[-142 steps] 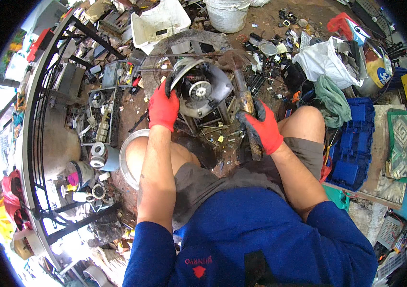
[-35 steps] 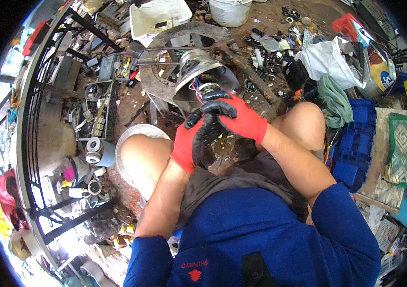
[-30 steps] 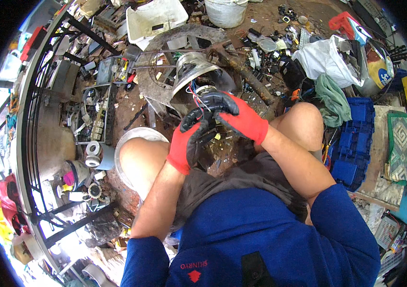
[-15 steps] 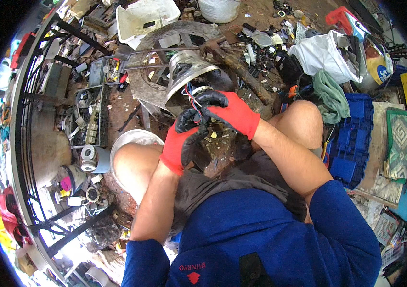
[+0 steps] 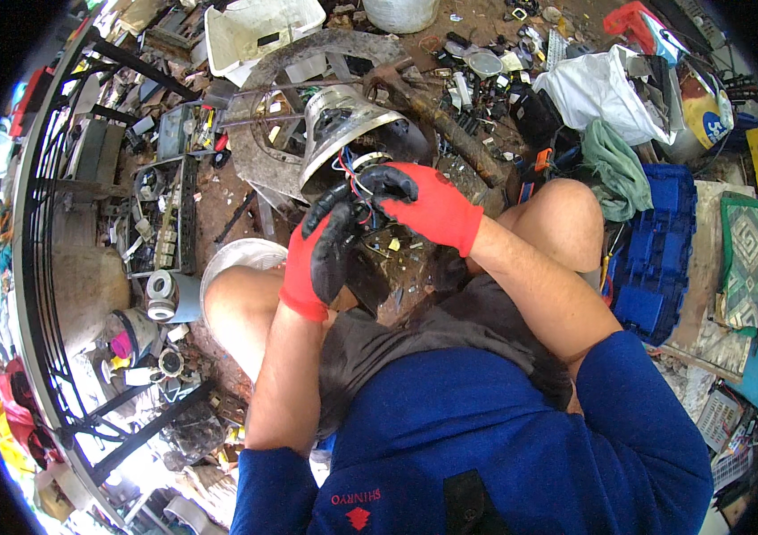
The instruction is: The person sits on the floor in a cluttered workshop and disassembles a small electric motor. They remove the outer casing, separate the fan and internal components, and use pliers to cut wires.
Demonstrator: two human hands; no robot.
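Observation:
A scuffed, bell-shaped metal housing [image 5: 354, 118] lies tilted on the ground, its wide mouth toward me. Red, blue and white wires [image 5: 346, 163] come out of it beside a round metal part [image 5: 372, 160]. My right hand [image 5: 424, 203], in a red glove with black fingers, is closed on the wires just below that part. My left hand [image 5: 321, 252], gloved alike, is beside it near the housing's lower rim. Its fingers are curled in toward the wires; what they hold is hidden.
A hammer-like rusty metal bar [image 5: 455, 138] and a flat metal ring [image 5: 259, 147] lie by the housing. A white tub [image 5: 263, 31] is at the back, a blue plastic case [image 5: 655, 259] at right, a black metal rack [image 5: 36, 267] at left. Small scrap covers much of the ground.
My left hand has shifted left and turned, showing more of its black palm, away from the right hand. The right hand stays at the wires.

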